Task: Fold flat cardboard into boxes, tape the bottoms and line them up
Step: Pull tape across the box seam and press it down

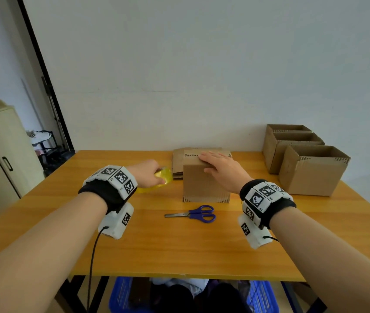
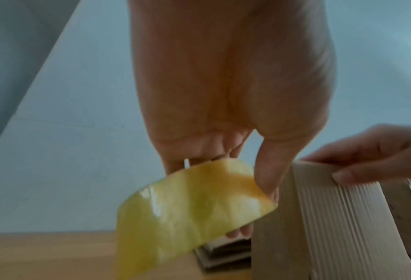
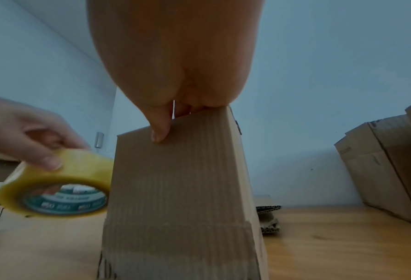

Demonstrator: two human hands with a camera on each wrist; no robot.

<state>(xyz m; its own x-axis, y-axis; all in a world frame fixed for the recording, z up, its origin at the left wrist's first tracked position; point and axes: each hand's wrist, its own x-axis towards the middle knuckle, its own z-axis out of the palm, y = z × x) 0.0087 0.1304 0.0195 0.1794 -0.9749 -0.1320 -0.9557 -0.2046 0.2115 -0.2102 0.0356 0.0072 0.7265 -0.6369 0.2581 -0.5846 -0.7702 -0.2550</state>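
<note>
Head view, item one: cardboard box [image 1: 206, 181], plain brown corrugated, standing upside down at the middle of the wooden table [image 1: 66, 233], folded bottom flaps facing up. Right hand [image 1: 221, 169] lies flat on those flaps, fingers straight, thumb down the near wall, pressing them closed. Left hand [image 1: 149, 173], just left of the box and level with its top, grips a roll of yellowish clear tape [image 1: 163, 176], fingers through the core. The roll sits beside the box's left wall, so the tape would likely run left to right across the flaps; whether along the seam cannot be told. Flat cardboard stack [image 1: 178, 163] lies behind the box. Three finished open boxes [image 1: 292, 150] line up far right. Blue-handled scissors [image 1: 196, 213] lie in front.
</note>
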